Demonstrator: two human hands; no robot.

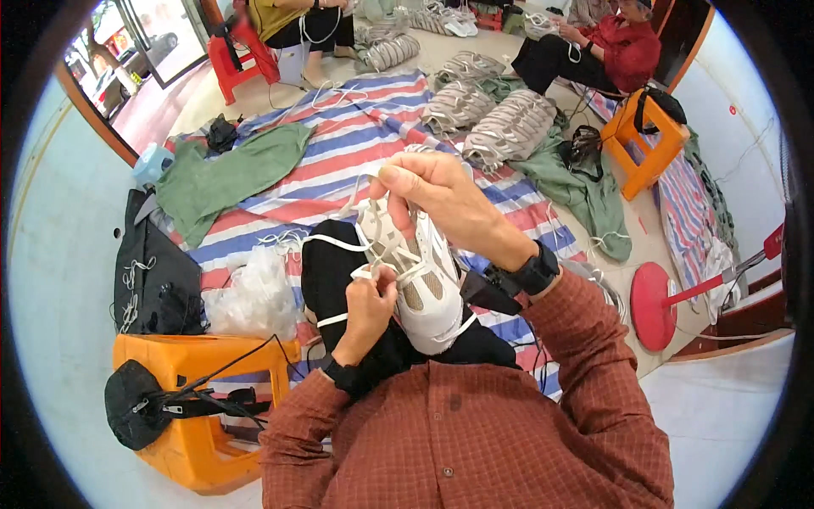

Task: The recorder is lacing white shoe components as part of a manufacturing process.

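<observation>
A white sneaker (431, 310) with beige mesh panels rests on my lap, its toe toward my body. Its pale shoelace (392, 246) is partly laced, with loose loops trailing over the left side. My right hand (449, 199) is above the far end of the sneaker, thumb and fingers pinching a stretch of the lace. Beside the left edge of the sneaker, my left hand (370, 310) is closed, with thumb and fingertips together on a piece of the lace. Part of the sneaker's far end is hidden behind my right hand.
A striped sheet (339, 136) covers the floor, with bundled shoes (509, 127) and green cloths (233, 174) on it. An orange stool (203, 407) stands at left, near a clear plastic bag (254, 293). Two people sit at the back. A red round base (651, 307) is at right.
</observation>
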